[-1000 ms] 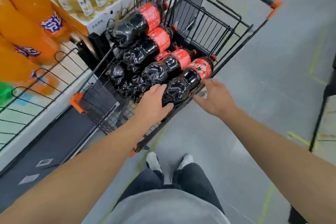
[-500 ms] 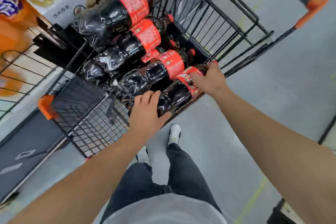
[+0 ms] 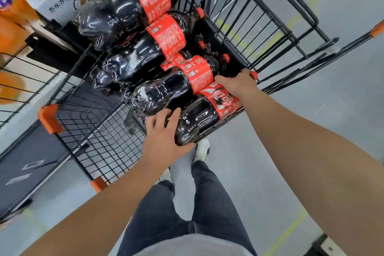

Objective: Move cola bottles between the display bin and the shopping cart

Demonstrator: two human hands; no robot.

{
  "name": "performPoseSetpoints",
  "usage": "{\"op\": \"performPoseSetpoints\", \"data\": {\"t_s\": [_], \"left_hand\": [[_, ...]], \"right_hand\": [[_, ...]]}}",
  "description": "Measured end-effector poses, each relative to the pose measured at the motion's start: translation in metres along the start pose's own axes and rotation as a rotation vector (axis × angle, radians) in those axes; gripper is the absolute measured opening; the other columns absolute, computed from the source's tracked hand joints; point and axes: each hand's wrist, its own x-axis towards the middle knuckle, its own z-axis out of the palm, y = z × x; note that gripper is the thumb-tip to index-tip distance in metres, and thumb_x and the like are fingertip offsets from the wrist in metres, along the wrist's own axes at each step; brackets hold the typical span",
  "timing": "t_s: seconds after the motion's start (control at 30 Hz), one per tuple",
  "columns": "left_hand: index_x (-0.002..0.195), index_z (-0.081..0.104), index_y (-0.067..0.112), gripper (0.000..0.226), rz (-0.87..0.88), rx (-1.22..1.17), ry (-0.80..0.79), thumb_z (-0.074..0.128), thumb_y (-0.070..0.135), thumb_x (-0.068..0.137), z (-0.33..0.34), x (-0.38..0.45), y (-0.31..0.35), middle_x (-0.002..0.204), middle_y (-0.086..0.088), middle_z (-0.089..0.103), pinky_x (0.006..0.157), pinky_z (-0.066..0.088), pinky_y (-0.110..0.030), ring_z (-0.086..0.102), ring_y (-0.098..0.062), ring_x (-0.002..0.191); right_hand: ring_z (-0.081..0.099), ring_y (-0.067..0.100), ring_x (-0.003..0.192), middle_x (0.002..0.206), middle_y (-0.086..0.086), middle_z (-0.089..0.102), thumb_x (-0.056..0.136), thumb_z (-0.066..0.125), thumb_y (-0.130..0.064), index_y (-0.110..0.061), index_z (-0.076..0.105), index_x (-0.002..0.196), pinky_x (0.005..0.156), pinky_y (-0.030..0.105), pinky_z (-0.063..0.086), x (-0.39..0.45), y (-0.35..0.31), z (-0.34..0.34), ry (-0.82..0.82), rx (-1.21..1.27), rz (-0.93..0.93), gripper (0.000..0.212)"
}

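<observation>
Over a grey floor, left hand and right hand grasp 1 cola bottle in the wire cart.

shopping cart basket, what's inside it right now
The shopping cart holds large cola bottles lying on their sides, red labels up. More sit half-hidden underneath; their count can't be told. Both hands grip the nearest bottle.
</observation>
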Motion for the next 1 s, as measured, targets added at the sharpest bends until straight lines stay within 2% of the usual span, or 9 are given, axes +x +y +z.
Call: {"op": "performPoseSetpoints", "data": {"t_s": [0.13,0.23,0.3,0.4,0.57,0.63,0.73,0.87,1.0], "left_hand": [[0.143,0.053,0.019,0.096,-0.03,-0.049,0.011,0.084,0.056,0.06,-0.001,-0.005,0.0,0.132,-0.012,0.049,0.097,0.046,-0.046,0.038,-0.034,0.118],[0.149,0.043,0.029,0.099,-0.131,-0.111,-0.071,0.086,0.053,0.063,-0.002,-0.01,0.003,0.14,-0.007,0.036,0.098,0.045,-0.042,0.038,-0.034,0.125],[0.151,0.035,0.034,0.102,-0.208,-0.275,-0.113,0.088,0.045,0.065,-0.001,-0.015,0.005,0.146,-0.001,0.025,0.101,0.044,-0.036,0.038,-0.025,0.129],[0.15,0.033,0.037,0.102,-0.321,-0.514,-0.107,0.091,0.03,0.066,-0.002,-0.02,0.009,0.15,0.004,0.019,0.1,0.04,-0.023,0.035,-0.007,0.126],[0.152,0.033,0.032,0.107,-0.401,-0.652,-0.072,0.093,0.019,0.064,-0.004,-0.025,0.005,0.145,0.005,0.029,0.088,0.024,0.009,0.03,0.01,0.117],[0.15,0.037,0.03,0.106,-0.42,-0.686,-0.03,0.093,0.014,0.061,-0.004,-0.03,0.001,0.142,0.004,0.033,0.098,0.03,0.001,0.035,0.008,0.117],[0.146,0.039,0.034,0.105,-0.465,-0.694,0.009,0.093,0.014,0.058,-0.004,-0.039,-0.007,0.14,0.005,0.036,0.108,0.043,-0.027,0.042,0.0,0.122],[0.147,0.036,0.04,0.108,-0.458,-0.673,-0.038,0.094,0.018,0.058,-0.005,-0.041,-0.017,0.144,0.006,0.034,0.109,0.037,-0.026,0.04,-0.007,0.13],[0.15,0.033,0.039,0.111,-0.442,-0.675,-0.076,0.095,0.019,0.059,-0.008,-0.039,-0.019,0.155,0.001,0.031,0.11,0.026,-0.023,0.03,-0.011,0.141]], "right_hand": [[0.054,0.033,0.13,0.139,0.011,0.054,0.031,0.076,-0.072,-0.026,0.04,0.152,0.104,0.05,0.052,0.013,0.008,-0.001,-0.022,0.106,0.02,0.134],[0.059,0.021,0.104,0.128,0.007,0.051,0.061,0.086,-0.06,-0.022,0.045,0.147,0.092,0.035,0.052,-0.005,0.003,-0.004,0.001,0.155,-0.017,0.103],[0.056,0.025,0.111,0.142,0.011,0.038,0.072,0.085,-0.054,-0.023,0.046,0.145,0.088,0.033,0.049,-0.008,0.004,-0.004,0.057,0.134,-0.058,0.088],[0.055,0.03,0.118,0.148,0.013,0.029,0.071,0.084,-0.056,-0.029,0.048,0.141,0.099,0.038,0.053,-0.027,0.001,0.002,0.163,0.138,-0.138,0.083],[0.051,0.019,0.113,0.138,0.006,0.043,0.068,0.089,-0.05,-0.022,0.036,0.143,0.099,0.038,0.051,-0.062,0.003,0.022,0.403,0.33,-0.377,0.096],[0.055,0.016,0.12,0.135,-0.001,0.05,0.062,0.09,-0.051,-0.022,0.032,0.146,0.106,0.04,0.05,-0.07,0.008,0.032,0.421,0.479,-0.401,0.106],[0.066,0.013,0.112,0.123,-0.008,0.062,0.057,0.09,-0.054,-0.027,0.036,0.143,0.103,0.042,0.054,-0.074,0.01,0.042,0.315,0.589,-0.326,0.106],[0.073,0.01,0.095,0.107,-0.013,0.069,0.061,0.091,-0.048,-0.036,0.046,0.118,0.091,0.041,0.061,-0.074,0.017,0.049,0.227,0.653,-0.305,0.073],[0.074,0.014,0.097,0.113,-0.008,0.071,0.052,0.087,-0.057,-0.034,0.045,0.132,0.09,0.041,0.062,-0.077,0.015,0.051,0.206,0.71,-0.285,0.093]]}}
